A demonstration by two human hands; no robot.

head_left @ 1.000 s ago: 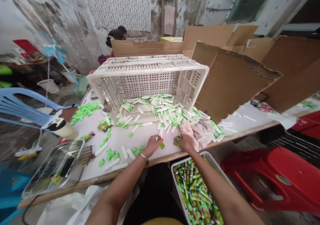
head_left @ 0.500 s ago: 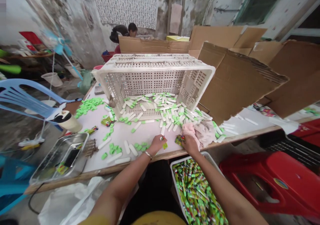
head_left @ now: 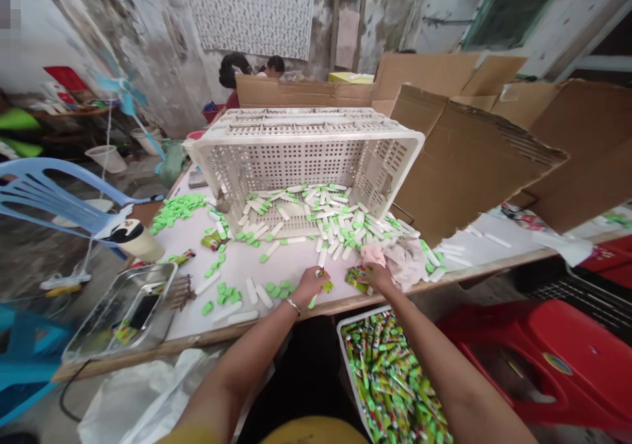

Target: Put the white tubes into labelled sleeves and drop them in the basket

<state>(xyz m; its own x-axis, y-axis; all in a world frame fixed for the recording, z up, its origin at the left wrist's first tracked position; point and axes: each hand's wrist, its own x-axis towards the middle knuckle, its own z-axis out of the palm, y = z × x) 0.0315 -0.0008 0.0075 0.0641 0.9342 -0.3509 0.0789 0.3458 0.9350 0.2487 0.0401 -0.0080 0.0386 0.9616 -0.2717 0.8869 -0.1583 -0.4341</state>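
Touching a green packet [head_left: 358, 278] with the right hand [head_left: 380, 277].

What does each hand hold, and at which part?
The right hand grips a green printed packet by its end; the left fingertips pinch something too small to tell.

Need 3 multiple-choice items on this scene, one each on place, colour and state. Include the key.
1. Where is the white plastic bin of printed tubes?
A) On the tabletop
B) Below the table's front edge
C) On the red stool

2. What colour are the loose caps on the table?
A) Red
B) Blue
C) Green

3. What is the right hand doing?
A) Gripping a green printed packet
B) Lying open and empty
C) Pushing the crate

Key:
1 B: the bin shows beyond the table's edge, lower down.
2 C: the heap is bright green.
3 A: the packet sits in that hand's grip.
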